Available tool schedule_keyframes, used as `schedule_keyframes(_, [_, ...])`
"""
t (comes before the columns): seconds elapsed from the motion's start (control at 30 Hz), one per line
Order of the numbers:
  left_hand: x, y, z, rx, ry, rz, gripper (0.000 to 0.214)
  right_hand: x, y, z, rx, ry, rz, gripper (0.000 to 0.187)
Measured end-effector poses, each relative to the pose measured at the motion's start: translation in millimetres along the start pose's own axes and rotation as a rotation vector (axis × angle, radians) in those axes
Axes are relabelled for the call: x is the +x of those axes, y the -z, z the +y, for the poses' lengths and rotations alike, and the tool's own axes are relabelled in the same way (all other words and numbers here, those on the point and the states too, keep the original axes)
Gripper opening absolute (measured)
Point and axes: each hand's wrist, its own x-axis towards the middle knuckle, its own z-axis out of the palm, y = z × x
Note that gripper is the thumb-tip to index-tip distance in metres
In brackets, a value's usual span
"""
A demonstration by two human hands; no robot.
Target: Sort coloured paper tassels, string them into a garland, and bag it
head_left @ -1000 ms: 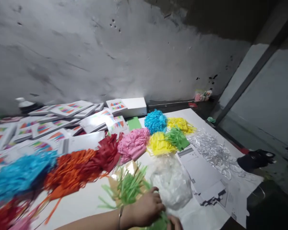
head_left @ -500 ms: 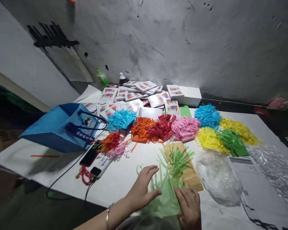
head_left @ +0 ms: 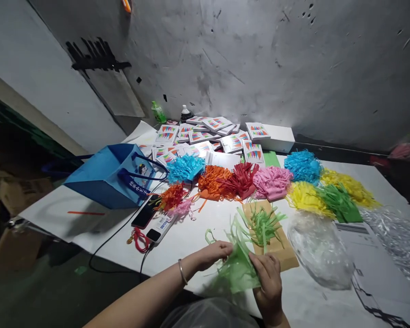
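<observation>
My left hand [head_left: 213, 253] pinches the left side of a light green fringed tissue sheet [head_left: 241, 266] at the near edge of the white table [head_left: 95, 228]. A bangle sits on that wrist. My right hand [head_left: 268, 282] grips the same sheet at its right side, fingers curled over it. The sheet's cut strips fan out over a brown cardboard piece [head_left: 280, 253] just beyond my hands.
Fringed paper bundles lie in a row: blue [head_left: 184, 167], orange [head_left: 213, 181], red [head_left: 241, 178], pink [head_left: 271, 181], yellow [head_left: 302, 197], green [head_left: 338, 202]. A blue bag [head_left: 112, 177] stands left, near a phone [head_left: 145, 217] with cables. Printed white boxes [head_left: 205, 136] pile at the back; a clear plastic bag [head_left: 319, 255] lies right.
My view swung left and steadied. My left hand went from spread flat on the green sheet to a pinch on it. The right hand stayed on the sheet.
</observation>
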Motion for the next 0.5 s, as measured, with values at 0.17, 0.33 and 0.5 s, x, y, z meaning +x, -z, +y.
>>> schedule_keyframes(0.17, [4.7,5.2,22.9,0.342,-0.154,0.086,0.042,-8.1,-3.0,4.5,-0.035,-0.031,0.023,0.055])
schedule_keyframes(0.33, [-3.7,0.7,41.9,0.937,-0.327,0.272,0.034,-14.1,-6.5,7.6,-0.114,-0.046,0.032,0.059])
schedule_keyframes(0.5, [-14.8,-10.6,45.0,0.861,-0.296,0.331,0.039,-13.3,-9.5,10.0,-0.191,-0.047,0.034,0.062])
